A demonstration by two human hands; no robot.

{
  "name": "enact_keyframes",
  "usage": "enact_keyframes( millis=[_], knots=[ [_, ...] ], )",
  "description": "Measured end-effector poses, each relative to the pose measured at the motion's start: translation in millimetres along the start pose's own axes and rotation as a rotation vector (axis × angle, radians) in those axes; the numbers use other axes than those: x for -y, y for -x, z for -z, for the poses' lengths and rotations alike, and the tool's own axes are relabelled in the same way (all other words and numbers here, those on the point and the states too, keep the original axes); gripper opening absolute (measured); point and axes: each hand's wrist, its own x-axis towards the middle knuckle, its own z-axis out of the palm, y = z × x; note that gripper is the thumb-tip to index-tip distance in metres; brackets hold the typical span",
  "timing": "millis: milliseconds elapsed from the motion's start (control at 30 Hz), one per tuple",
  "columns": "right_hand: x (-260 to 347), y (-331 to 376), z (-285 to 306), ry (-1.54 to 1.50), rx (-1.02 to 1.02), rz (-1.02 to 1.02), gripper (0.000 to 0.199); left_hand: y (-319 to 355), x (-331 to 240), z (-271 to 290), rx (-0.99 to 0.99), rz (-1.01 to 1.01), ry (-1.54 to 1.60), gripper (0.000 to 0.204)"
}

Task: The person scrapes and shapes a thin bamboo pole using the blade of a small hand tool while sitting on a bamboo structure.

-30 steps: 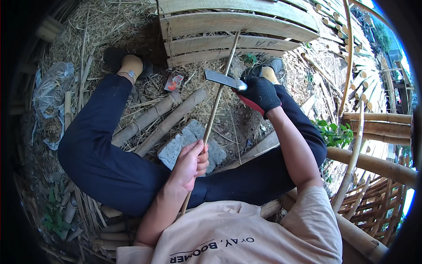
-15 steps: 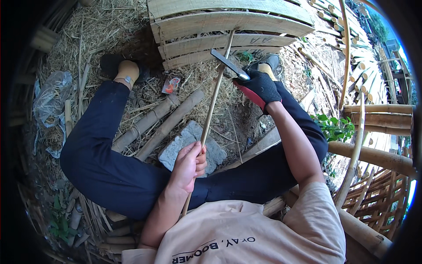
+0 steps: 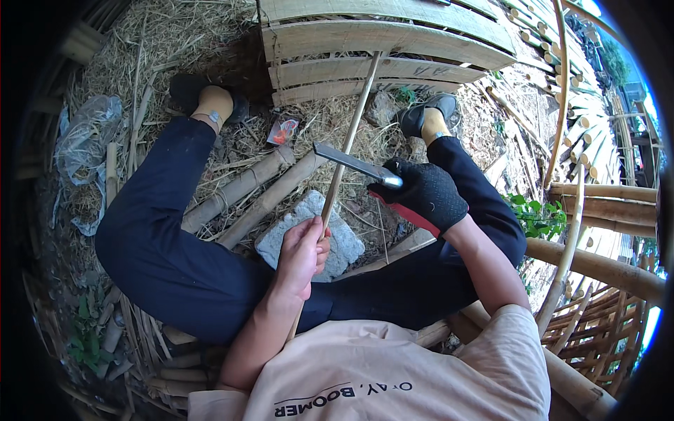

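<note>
My bare left hand (image 3: 303, 254) is closed around a long thin bamboo strip (image 3: 356, 116). The strip slants up from against my shirt, and its far end meets the slatted wooden crate (image 3: 386, 36). In a black and red glove, my right hand (image 3: 425, 195) grips a knife (image 3: 349, 163) by its handle, which the fingers mostly hide. Its straight metal blade points left and crosses the strip above my left hand; whether the edge touches the strip I cannot tell.
A grey stone block (image 3: 309, 235) lies between my legs, beside two bamboo poles (image 3: 270, 200). At left is a crumpled clear plastic bag (image 3: 88, 144). Bamboo rails (image 3: 597, 266) and a woven bamboo piece (image 3: 597, 326) stand at right, with stacked bamboo (image 3: 583, 140) behind. Straw covers the ground.
My right hand and the knife have moved down along the strip, closer to my left hand. The left hand keeps its hold. The view has shifted slightly.
</note>
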Motion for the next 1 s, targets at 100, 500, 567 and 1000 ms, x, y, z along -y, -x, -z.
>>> enact_keyframes(
  millis=[100,500,567,1000],
  knots=[
    [14.8,1.9,12.9,0.040,0.148,-0.009,0.040,-0.8,-0.9,2.5,0.024,-0.007,0.019,0.027],
    [5.0,-3.4,-25.6,0.148,0.242,0.074,0.019,-0.6,6.5,-3.4,-0.079,-0.114,-0.141,0.027],
    [2.4,-5.6,-27.9,0.167,0.251,0.057,0.019,-4.4,11.3,-1.3,-0.084,-0.154,-0.177,0.026],
    [-20.2,-17.2,-22.9,0.206,0.158,-0.076,0.015,-9.0,16.8,-3.3,-0.079,-0.230,-0.292,0.023]
  ],
)
